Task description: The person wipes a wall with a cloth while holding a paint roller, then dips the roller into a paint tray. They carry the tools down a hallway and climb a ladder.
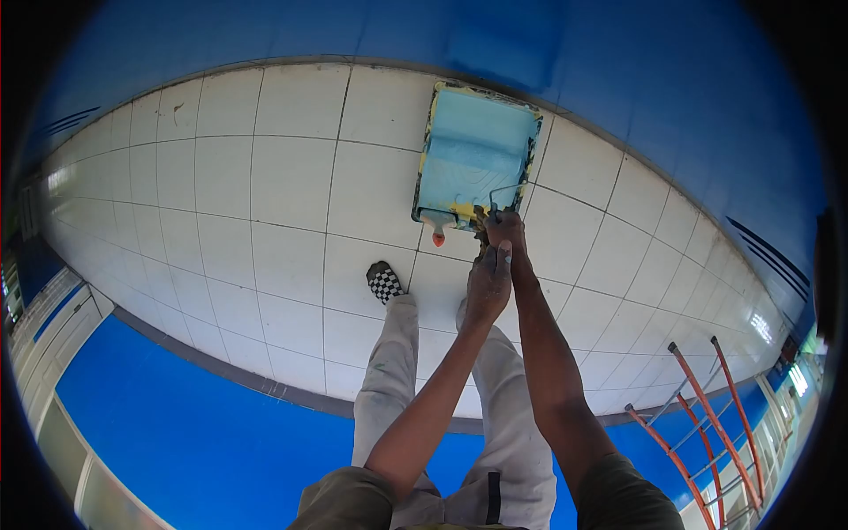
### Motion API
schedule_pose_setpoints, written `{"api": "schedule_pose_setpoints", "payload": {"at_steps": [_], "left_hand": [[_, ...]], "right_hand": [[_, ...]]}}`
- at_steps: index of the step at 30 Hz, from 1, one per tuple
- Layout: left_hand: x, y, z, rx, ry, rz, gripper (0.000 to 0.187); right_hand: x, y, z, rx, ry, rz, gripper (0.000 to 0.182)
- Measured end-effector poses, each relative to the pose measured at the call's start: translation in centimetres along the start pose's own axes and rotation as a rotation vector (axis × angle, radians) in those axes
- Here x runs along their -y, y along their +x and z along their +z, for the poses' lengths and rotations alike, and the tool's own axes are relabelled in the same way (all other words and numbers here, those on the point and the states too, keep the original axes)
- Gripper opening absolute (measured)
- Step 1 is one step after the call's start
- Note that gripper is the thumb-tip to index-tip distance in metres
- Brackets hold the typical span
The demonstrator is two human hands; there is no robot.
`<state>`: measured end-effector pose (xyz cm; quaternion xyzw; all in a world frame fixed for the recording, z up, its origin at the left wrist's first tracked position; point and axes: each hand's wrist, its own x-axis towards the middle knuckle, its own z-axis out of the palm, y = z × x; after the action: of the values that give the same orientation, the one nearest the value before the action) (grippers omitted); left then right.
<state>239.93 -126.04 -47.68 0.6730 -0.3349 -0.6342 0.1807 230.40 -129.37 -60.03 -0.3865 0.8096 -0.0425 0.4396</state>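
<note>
A paint tray (415, 190) smeared with yellow and black lies on the tiled floor, its inside coated in light blue paint. The bent wire of a paint roller (508, 187) shows over its near right part; the roller's cover blends into the paint. At the tray's near edge my right hand (506, 231) is closed around the roller's handle. Just behind it my left hand (488, 281) is closed too, at the lower end of the handle, which the fingers mostly hide. A paintbrush (438, 231) with a red-orange handle tip rests on the tray's near left corner.
Beyond the tray rises a blue wall (389, 31) with a darker painted patch (503, 40). White floor tiles (291, 177) spread around my legs. An orange stepladder (707, 397) stands to the right. My checkered shoe (386, 284) is left of the hands. Another blue wall (194, 397) runs behind me.
</note>
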Motion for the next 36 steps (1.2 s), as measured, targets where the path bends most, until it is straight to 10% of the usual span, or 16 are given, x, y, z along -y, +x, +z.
{"api": "schedule_pose_setpoints", "payload": {"at_steps": [7, 17, 21, 23, 25, 36], "left_hand": [[3.9, -3.9, -0.2, 0.111, 0.09, -0.27, 0.064], [1.7, -0.1, 0.8, -0.026, -0.036, 0.108, 0.061], [0.2, -2.0, -0.1, 0.053, 0.017, 0.002, 0.058], [0.4, -3.1, -0.9, 0.166, 0.058, -0.233, 0.056], [2.7, -3.9, -0.7, 0.154, 0.079, -0.193, 0.056], [2.5, -3.1, -0.3, 0.077, -0.074, -0.03, 0.061]], "right_hand": [[-3.3, -5.7, 2.8, 0.066, -0.003, 0.117, 0.032], [0.7, 0.3, -0.4, 0.035, -0.041, -0.019, 0.034], [1.6, -3.2, -1.1, 0.058, -0.026, 0.121, 0.028], [-3.0, -3.3, 1.7, 0.043, -0.194, -0.151, 0.029], [-2.8, -4.5, 1.9, 0.128, 0.004, 0.191, 0.03], [-0.5, -3.4, 0.9, -0.091, 0.111, 0.004, 0.027]]}}
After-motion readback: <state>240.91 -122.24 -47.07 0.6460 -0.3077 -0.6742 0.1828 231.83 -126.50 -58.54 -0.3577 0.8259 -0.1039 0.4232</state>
